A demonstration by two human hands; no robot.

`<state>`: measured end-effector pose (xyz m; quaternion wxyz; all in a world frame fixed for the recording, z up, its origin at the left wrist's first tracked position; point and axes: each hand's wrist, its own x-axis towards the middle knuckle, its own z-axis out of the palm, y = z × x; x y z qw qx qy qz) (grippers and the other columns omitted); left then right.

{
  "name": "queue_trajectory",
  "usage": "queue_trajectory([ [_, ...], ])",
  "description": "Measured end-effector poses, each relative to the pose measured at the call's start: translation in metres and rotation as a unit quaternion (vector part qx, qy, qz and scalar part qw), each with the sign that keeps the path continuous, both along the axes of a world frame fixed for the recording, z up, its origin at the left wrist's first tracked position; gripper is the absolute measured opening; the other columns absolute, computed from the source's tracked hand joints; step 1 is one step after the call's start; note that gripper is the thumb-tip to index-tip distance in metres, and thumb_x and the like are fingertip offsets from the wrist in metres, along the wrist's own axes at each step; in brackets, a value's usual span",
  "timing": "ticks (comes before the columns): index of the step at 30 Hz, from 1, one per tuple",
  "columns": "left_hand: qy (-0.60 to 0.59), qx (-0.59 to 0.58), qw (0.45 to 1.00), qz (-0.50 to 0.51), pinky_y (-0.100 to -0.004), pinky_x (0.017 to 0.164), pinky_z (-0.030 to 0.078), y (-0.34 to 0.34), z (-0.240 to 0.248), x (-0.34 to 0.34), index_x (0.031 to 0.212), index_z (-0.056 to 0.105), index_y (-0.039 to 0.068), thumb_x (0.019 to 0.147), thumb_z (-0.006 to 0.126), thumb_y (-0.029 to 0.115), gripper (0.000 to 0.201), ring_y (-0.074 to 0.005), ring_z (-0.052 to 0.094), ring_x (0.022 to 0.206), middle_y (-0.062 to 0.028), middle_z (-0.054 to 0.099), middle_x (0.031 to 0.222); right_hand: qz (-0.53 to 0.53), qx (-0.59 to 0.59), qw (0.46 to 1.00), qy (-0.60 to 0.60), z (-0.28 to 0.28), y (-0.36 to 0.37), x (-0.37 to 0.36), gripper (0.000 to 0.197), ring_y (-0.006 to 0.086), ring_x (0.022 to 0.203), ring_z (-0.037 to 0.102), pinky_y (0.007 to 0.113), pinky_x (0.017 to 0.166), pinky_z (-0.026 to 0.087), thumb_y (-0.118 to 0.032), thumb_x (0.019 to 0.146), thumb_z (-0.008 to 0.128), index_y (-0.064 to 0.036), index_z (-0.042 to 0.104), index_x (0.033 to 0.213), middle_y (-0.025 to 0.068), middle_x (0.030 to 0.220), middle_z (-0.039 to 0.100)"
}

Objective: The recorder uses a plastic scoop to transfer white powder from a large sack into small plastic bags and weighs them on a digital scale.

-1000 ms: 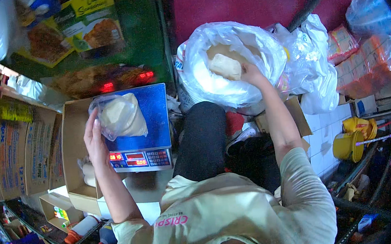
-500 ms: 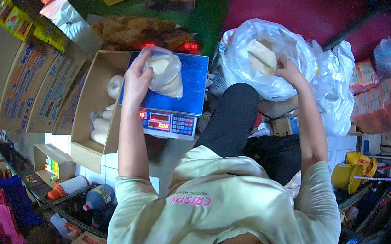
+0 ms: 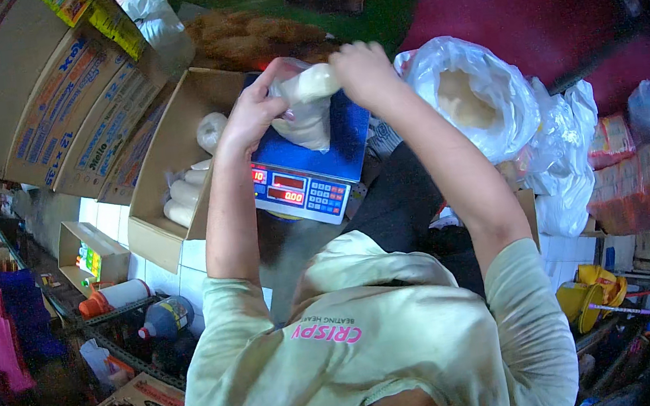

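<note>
My left hand (image 3: 255,113) grips the rim of a clear plastic bag (image 3: 307,130) partly filled with pale powder or grains. The bag sits on the blue platform of a digital scale (image 3: 349,150), whose red digits are lit. In my closed right hand (image 3: 364,70) is a pale scoop (image 3: 316,81), tipped at the bag's mouth; its handle is hidden by my fingers. Right of the scale stands a large sack (image 3: 516,89) lined with clear plastic, with more of the pale contents inside.
Left of the scale, an open cardboard box (image 3: 151,211) contains several filled white bags (image 3: 184,196). Flattened cartons (image 3: 48,98) lean behind it. White plastic bags (image 3: 567,183) and orange packs (image 3: 632,188) lie beyond the sack at right. My knee is between scale and sack.
My right hand has carried the scoop from the large sack leftward to the small bag's mouth and tilted it there. My left hand keeps its hold on the bag. The view has shifted slightly.
</note>
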<state>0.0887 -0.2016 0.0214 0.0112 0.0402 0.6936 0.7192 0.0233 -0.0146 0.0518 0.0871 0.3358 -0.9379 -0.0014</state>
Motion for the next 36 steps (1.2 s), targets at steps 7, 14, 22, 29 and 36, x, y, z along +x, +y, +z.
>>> queue_trajectory([
  [7,-0.026,0.05,0.998,-0.003,-0.0229,0.077,0.044,-0.007,-0.002,0.002,0.133,0.029,0.0,0.061,0.049,-0.007,0.076,-0.0152,0.05,0.103,-0.0102,0.044,0.126,0.108,0.167,0.94,0.277,0.017,-0.049,-0.001,0.019,0.0207,0.096,0.049,0.047,0.097,0.023,-0.017,0.074,0.053,-0.0108,0.064,0.088,0.0034,0.09,0.057],
  [14,-0.025,0.017,0.999,-0.014,-0.0212,0.068,0.045,-0.008,0.004,0.001,0.135,0.028,0.005,0.063,0.052,-0.005,0.077,-0.0098,0.055,0.077,-0.0087,0.051,0.116,0.089,0.092,0.953,0.275,0.019,-0.027,0.001,0.023,0.021,0.097,0.049,0.048,0.098,0.019,-0.018,0.072,0.054,-0.0111,0.064,0.092,0.0033,0.089,0.057],
  [22,-0.047,0.001,0.999,-0.01,-0.0225,0.064,0.046,-0.007,0.008,0.004,0.135,0.029,0.007,0.065,0.053,-0.004,0.075,-0.0109,0.056,0.067,-0.0093,0.056,0.099,0.085,0.05,0.96,0.261,0.025,-0.01,0.005,0.026,0.0177,0.089,0.051,0.046,0.09,0.029,-0.014,0.073,0.053,-0.0141,0.059,0.098,0.0015,0.087,0.056],
  [29,-0.026,-0.054,0.998,-0.014,-0.0223,0.064,0.045,-0.012,0.011,0.007,0.134,0.033,0.013,0.068,0.058,0.001,0.072,-0.01,0.057,0.074,-0.0071,0.058,0.099,-0.043,-0.062,0.988,0.133,0.005,0.066,-0.003,0.042,0.0216,0.096,0.052,0.05,0.086,0.031,-0.008,0.068,0.056,-0.0169,0.056,0.109,0.0045,0.094,0.057],
  [36,0.007,-0.189,0.982,-0.019,-0.0288,0.099,0.028,-0.016,0.012,-0.001,0.129,0.041,0.007,0.072,0.057,0.007,0.059,-0.0196,0.033,0.123,-0.0107,0.037,0.133,-0.254,-0.207,0.937,-0.122,-0.061,0.221,-0.017,0.047,0.0249,0.101,0.052,0.051,0.087,0.031,-0.014,0.064,0.061,-0.0157,0.056,0.11,0.0076,0.102,0.058],
])
